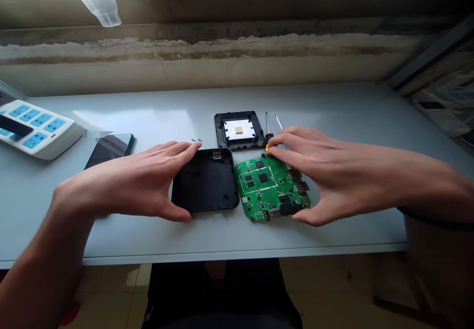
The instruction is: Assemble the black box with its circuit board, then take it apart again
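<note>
My left hand [159, 181] spans the left side of a black plastic case half [205, 183], thumb at its near edge and fingers at its far edge. The case lies open side up and shows its hollow inside. Right beside it lies a green circuit board [259, 188] with chips and ports. My right hand [307, 171] holds that board by its far and near edges, fingers and thumb curved around its right side. Behind both lies the black case cover [240, 130], with a metal plate and a small pale pad inside.
Two screwdrivers [267, 124] lie beyond my right hand, partly hidden by it. Small screws [196, 140] rest beyond the case. To the left are a phone [111, 147] and a white power strip [55, 136] with blue sockets. The table's front edge [244, 255] runs near me.
</note>
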Demonstrator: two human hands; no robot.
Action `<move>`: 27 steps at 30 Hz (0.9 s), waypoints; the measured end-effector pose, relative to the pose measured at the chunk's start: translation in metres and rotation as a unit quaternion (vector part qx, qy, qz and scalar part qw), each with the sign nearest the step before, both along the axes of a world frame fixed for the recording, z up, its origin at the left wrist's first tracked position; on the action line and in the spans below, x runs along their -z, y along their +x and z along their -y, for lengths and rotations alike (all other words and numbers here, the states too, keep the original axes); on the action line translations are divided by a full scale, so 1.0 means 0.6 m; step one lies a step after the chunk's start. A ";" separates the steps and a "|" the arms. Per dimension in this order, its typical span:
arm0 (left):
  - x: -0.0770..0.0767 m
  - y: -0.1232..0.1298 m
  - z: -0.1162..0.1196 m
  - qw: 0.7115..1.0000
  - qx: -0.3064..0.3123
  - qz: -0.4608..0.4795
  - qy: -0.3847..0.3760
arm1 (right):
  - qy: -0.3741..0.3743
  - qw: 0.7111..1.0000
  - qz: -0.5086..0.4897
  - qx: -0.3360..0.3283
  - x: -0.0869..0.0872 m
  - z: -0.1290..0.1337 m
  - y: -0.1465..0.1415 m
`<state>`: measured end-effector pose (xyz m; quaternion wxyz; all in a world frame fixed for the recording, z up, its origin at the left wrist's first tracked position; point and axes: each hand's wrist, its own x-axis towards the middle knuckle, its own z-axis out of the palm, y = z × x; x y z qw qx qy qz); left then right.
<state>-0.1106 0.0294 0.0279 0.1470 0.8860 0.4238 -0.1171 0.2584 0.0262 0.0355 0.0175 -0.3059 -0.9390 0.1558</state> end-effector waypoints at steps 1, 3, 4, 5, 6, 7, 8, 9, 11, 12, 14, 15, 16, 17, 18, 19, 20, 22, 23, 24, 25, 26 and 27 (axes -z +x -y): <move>-0.001 0.002 0.001 1.000 0.000 0.006 0.001 | 0.000 1.000 0.001 0.000 -0.001 0.000 0.000; -0.005 0.008 0.002 1.000 0.004 0.018 0.005 | 0.000 1.000 0.005 0.001 -0.003 0.000 -0.001; -0.006 0.012 0.002 1.000 0.009 0.020 0.007 | -0.001 1.000 0.009 0.002 -0.005 0.001 -0.001; -0.008 0.016 0.002 1.000 0.013 0.021 0.010 | -0.002 1.000 0.013 0.003 -0.007 0.001 -0.002; -0.010 0.020 0.003 1.000 0.018 0.020 0.009 | -0.005 1.000 0.017 0.005 -0.008 0.001 -0.003; -0.012 0.022 0.003 1.000 0.019 0.020 0.012 | -0.008 1.000 0.022 0.008 -0.009 0.001 -0.004; -0.013 0.024 0.003 0.999 0.022 0.020 0.014 | -0.012 1.000 0.026 0.011 -0.010 0.001 -0.005; -0.013 0.024 0.002 0.999 0.024 0.019 0.015 | -0.016 0.999 0.030 0.015 -0.010 0.001 -0.006; -0.012 0.023 0.002 0.999 0.029 0.018 0.016 | -0.022 0.999 0.030 0.020 -0.009 0.000 -0.007; -0.011 0.022 0.001 0.999 0.031 0.019 0.018 | -0.024 0.999 0.027 0.020 -0.009 -0.001 -0.007; -0.010 0.021 0.001 0.999 0.036 0.018 0.020 | -0.028 0.999 0.020 0.019 -0.007 -0.002 -0.007; -0.010 0.022 0.001 0.999 0.037 0.016 0.020 | -0.028 0.999 0.019 0.017 -0.006 -0.003 -0.007; -0.011 0.024 0.001 0.999 0.039 0.017 0.023 | -0.027 0.999 0.017 0.014 -0.005 -0.003 -0.007; -0.013 0.026 0.002 0.999 0.037 0.017 0.024 | -0.026 0.999 0.017 0.011 -0.004 -0.003 -0.006; -0.015 0.029 0.003 0.999 0.038 0.018 0.024 | -0.024 1.000 0.016 0.008 -0.003 -0.003 -0.005; -0.017 0.032 0.004 0.999 0.037 0.018 0.024 | -0.021 1.000 0.016 0.006 -0.002 -0.003 -0.004; -0.020 0.034 0.004 0.999 0.040 0.018 0.019 | -0.017 1.000 0.015 0.005 -0.001 -0.003 -0.003; -0.024 0.035 0.005 0.999 0.039 0.027 0.018 | -0.009 1.000 0.015 0.004 0.000 -0.004 0.000; -0.025 0.034 0.005 0.998 0.038 0.035 0.020 | -0.005 1.000 0.015 0.003 0.001 -0.004 0.001; -0.026 0.031 0.005 0.998 0.038 0.046 0.027 | -0.002 1.000 0.015 0.002 0.001 -0.004 0.002; -0.027 0.027 0.004 0.997 0.038 0.058 0.035 | 0.000 1.000 0.014 0.001 0.001 -0.004 0.003; -0.028 0.022 0.002 0.996 0.037 0.071 0.048 | 0.001 1.000 0.012 0.001 0.001 -0.004 0.003; -0.028 0.016 0.000 0.994 0.035 0.086 0.062 | 0.003 1.000 0.010 0.001 0.001 -0.004 0.003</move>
